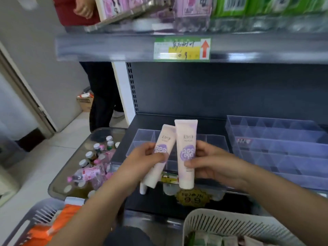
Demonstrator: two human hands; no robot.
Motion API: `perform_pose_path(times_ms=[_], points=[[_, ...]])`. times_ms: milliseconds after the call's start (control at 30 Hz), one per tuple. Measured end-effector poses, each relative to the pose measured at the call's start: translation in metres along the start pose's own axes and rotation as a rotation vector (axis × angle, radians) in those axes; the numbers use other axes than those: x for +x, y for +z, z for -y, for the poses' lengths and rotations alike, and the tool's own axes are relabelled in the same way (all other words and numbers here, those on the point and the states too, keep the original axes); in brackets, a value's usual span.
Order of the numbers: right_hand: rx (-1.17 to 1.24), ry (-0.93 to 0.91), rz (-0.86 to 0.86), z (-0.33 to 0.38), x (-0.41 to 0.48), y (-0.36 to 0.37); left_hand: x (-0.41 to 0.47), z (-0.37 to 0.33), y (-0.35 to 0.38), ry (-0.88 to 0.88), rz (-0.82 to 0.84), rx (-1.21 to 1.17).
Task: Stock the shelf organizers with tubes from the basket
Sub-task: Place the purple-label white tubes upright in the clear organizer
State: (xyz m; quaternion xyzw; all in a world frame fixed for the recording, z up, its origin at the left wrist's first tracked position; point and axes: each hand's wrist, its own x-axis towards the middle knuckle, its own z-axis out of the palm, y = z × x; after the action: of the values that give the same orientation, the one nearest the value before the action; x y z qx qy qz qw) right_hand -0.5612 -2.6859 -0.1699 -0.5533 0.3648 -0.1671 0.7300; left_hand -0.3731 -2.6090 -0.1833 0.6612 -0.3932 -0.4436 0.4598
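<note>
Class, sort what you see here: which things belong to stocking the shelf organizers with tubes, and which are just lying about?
Belong: left hand gripping left tube; right hand gripping right tube; near organizer; right organizer; white basket.
Lying about: bin of small bottles; price label; cardboard box.

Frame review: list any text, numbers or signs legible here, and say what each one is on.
"9.9": yellow price badge on the lower shelf edge; the characters above it are blurred.
Red up arrow: shelf tag; its handwriting is unreadable.
Left tube, right tube: brand print and purple labels are too blurred to read.
Right organizer: red sticker, unreadable.
Green packs: barcode, with no legible digits.
</note>
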Motion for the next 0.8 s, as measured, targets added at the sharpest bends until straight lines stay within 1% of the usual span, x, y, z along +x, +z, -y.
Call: perform_pose_path(times_ms=[133, 433, 600, 800], points=[[-0.094, -0.084, -0.065, 0.025, 0.033, 0.012, 0.023, -0.016, -0.022, 0.064, -0.065, 0.000], [-0.208, -0.245, -0.238, 0.058, 0.102, 0.017, 0.091, -0.026, -0.058, 0.126, -0.209, -0.035], [-0.281, -0.261, -0.333, 0.055, 0.138, 0.013, 0.129, -0.019, -0.069, 0.150, -0.241, 0.005], [-0.418, -0.205, -0.334, 0.032, 0.166, 0.017, 0.150, -0.008, -0.068, 0.169, -0.259, 0.105]])
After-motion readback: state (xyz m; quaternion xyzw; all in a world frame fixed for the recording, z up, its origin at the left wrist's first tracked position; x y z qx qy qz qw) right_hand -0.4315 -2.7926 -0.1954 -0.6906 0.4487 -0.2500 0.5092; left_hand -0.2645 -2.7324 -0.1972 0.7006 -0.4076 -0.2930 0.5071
